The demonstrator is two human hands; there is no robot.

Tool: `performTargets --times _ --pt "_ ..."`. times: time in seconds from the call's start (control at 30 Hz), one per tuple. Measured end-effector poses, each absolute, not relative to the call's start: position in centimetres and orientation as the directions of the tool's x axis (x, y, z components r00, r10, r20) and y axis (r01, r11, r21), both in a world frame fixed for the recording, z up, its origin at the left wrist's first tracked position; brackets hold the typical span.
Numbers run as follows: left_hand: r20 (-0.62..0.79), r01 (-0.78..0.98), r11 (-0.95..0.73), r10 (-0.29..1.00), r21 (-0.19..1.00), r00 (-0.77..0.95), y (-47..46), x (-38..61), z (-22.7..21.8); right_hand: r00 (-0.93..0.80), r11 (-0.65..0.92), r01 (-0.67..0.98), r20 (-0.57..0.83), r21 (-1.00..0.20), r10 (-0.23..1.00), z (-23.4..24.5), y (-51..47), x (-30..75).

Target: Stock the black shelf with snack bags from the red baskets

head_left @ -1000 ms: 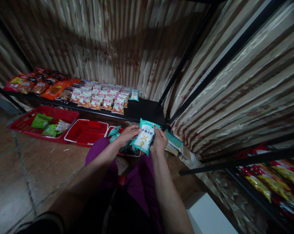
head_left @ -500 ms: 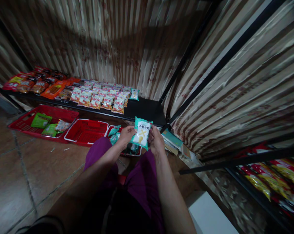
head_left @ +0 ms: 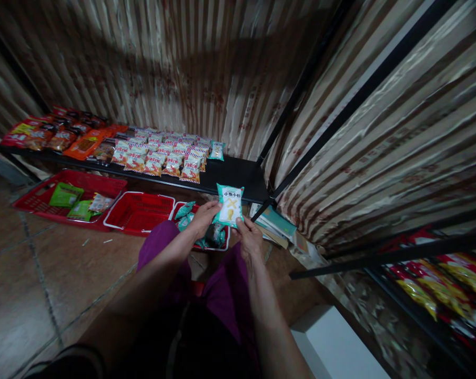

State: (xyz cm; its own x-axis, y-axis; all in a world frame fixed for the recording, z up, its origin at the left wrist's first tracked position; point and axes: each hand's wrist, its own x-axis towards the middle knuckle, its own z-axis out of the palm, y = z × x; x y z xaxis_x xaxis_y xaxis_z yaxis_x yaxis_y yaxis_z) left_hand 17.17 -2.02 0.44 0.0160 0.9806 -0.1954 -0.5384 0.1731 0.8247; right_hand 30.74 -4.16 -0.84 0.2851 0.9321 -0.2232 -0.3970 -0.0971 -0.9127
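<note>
Between my two hands, a small teal-and-white snack bag (head_left: 230, 204) is held up, its printed front facing me. My left hand (head_left: 205, 217) pinches its left edge. At the bag's lower right corner, the fingers of my right hand (head_left: 247, 235) are closed on it. Below sits a red basket (head_left: 176, 206) with several more teal snack bags (head_left: 185, 217), partly hidden by my left hand. One matching teal bag (head_left: 217, 150) stands on the black shelf (head_left: 238, 176), right of several rows of white-and-orange snack bags (head_left: 155, 161).
Red and orange snack packs (head_left: 62, 138) fill the shelf's left end. Two more red baskets stand on the floor, one (head_left: 145, 199) in the middle and one (head_left: 99, 184) holding green packs. Books (head_left: 277, 223) lie by the shelf leg. A white box (head_left: 340, 342) is at lower right.
The snack bag has risen slightly, away from me. My right hand has slid from its right edge down to its lower right corner.
</note>
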Motion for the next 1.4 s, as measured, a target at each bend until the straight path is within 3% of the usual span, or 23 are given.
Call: performTargets --times 0.67,0.83,1.2,1.4 --pt "-0.123 -0.504 0.107 0.992 0.857 0.002 -2.1 16.8 -1.2 0.097 -0.085 -0.373 -0.13 -0.924 0.987 -2.1 -4.9 30.8" --pt "-0.073 -0.466 0.119 0.991 0.876 0.115 -2.7 16.6 -1.6 0.15 -0.047 -0.385 -0.112 -0.922 0.982 -1.8 -3.9 31.1" --pt "-0.082 -0.325 0.122 0.988 0.938 0.135 -3.2 17.5 -1.0 0.318 0.025 -0.408 -0.117 -0.912 0.941 -2.2 -3.0 31.4" --pt "-0.067 -0.338 0.099 0.992 0.936 0.104 -2.7 18.6 -1.5 0.253 -0.046 -0.322 -0.133 -0.946 0.958 -3.0 -2.1 32.1"
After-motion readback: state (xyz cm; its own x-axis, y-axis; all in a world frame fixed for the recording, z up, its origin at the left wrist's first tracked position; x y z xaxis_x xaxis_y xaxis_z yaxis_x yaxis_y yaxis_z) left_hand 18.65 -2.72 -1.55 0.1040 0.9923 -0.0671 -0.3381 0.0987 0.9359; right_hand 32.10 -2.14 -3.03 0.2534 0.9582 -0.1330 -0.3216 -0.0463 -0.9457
